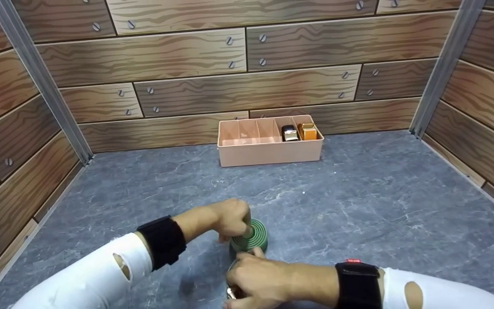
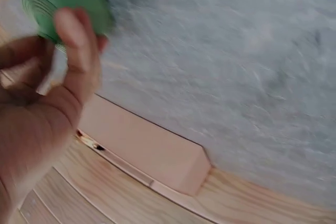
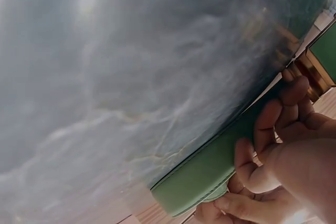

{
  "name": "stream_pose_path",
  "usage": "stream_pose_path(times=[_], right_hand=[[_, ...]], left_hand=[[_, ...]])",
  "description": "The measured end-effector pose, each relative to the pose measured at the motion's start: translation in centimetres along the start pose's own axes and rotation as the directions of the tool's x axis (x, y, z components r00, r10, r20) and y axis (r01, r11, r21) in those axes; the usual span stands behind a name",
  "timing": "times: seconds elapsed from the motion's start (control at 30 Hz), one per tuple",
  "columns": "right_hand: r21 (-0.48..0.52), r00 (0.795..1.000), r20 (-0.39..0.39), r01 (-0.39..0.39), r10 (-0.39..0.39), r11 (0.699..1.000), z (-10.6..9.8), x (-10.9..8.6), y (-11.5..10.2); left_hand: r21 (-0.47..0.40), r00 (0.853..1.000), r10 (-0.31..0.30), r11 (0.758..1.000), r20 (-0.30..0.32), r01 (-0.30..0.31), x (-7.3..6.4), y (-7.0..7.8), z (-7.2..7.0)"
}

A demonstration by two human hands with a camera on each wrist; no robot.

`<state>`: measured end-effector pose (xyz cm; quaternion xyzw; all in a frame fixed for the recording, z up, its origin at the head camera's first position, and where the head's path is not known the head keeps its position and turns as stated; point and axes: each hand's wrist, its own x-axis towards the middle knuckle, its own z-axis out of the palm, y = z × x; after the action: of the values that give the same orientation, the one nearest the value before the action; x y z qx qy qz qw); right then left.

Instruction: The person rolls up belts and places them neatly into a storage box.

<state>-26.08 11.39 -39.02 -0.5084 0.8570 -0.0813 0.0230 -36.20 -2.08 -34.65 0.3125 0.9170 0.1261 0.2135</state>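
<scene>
A green belt (image 1: 260,237), wound into a tight spiral coil, stands on the grey table in front of me. My left hand (image 1: 230,218) pinches it at the coil's centre; in the left wrist view the thumb and fingers sit close against the green coil (image 2: 84,1). My right hand (image 1: 264,274) grips the belt nearer to me, partly hiding it. The right wrist view shows the stitched green strap (image 3: 202,174) running under the curled fingers, with a gold-toned buckle (image 3: 312,74) beyond the fingertips. Part of the shiny buckle (image 1: 230,293) shows beside the right hand in the head view.
A pink divided box (image 1: 268,153) stands at the back against the wood-patterned wall (image 1: 187,56). Its right compartments hold a black roll with a shiny buckle (image 1: 290,134) and an orange and gold item (image 1: 309,132). Wood-patterned walls also flank the table.
</scene>
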Motion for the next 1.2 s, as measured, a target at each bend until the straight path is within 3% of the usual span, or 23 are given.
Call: stream_pose_path(times=[0.13, 0.23, 0.33, 0.5, 0.6, 0.7, 0.8, 0.83, 0.97, 1.07, 1.2], right_hand=[[0.020, 0.999, 0.033, -0.006, 0.006, 1.000, -0.2, -0.1, 0.1], [0.033, 0.999, 0.053, 0.001, -0.003, 0.999, -0.3, -0.2, 0.1], [0.050, 0.998, 0.059, 0.001, -0.003, 0.999, -0.4, -0.2, 0.1], [0.036, 0.999, 0.046, -0.012, 0.010, 0.999, -0.5, -0.3, 0.1], [0.021, 0.999, 0.043, 0.006, -0.007, 1.000, -0.4, -0.4, 0.2], [0.043, 0.998, 0.060, 0.024, -0.027, 0.999, -0.3, -0.5, 0.2], [0.078, 0.996, 0.082, 0.041, -0.047, 0.996, -0.4, -0.6, 0.4], [0.087, 0.995, 0.085, 0.043, -0.050, 0.995, -0.4, -0.6, 0.5], [0.057, 0.997, 0.057, 0.051, -0.055, 0.997, -0.4, -0.6, 0.6], [0.032, 0.997, 0.038, 0.060, -0.061, 0.998, -0.3, -0.6, 0.7], [0.031, 0.996, 0.045, 0.071, -0.073, 0.997, -0.2, -0.7, 0.7]], left_hand=[[-0.119, 0.992, 0.084, 0.990, 0.094, -0.072, 0.6, -1.2, -0.5], [-0.128, 0.976, 0.147, 0.984, 0.159, -0.127, 0.9, -1.8, -0.9], [-0.016, 0.957, 0.243, 0.970, 0.161, -0.243, 0.9, -2.0, -1.0], [0.210, 0.898, 0.430, 0.873, 0.093, -0.440, 0.8, -2.2, -0.9], [0.317, 0.880, 0.471, 0.827, 0.058, -0.463, 0.4, -2.4, -0.5], [0.415, 0.881, 0.472, 0.796, 0.031, -0.441, -0.2, -2.3, 0.2], [0.475, 0.868, 0.495, 0.755, 0.038, -0.452, -0.4, -2.0, 0.9], [0.473, 0.863, 0.503, 0.752, 0.039, -0.459, -0.4, -2.0, 1.0], [0.337, 0.832, 0.554, 0.785, -0.005, -0.520, 0.1, -2.5, 1.1], [0.159, 0.842, 0.533, 0.842, -0.087, -0.516, 0.8, -3.0, 1.0], [0.004, 0.876, 0.470, 0.881, -0.108, -0.473, 1.7, -3.0, 0.8]])
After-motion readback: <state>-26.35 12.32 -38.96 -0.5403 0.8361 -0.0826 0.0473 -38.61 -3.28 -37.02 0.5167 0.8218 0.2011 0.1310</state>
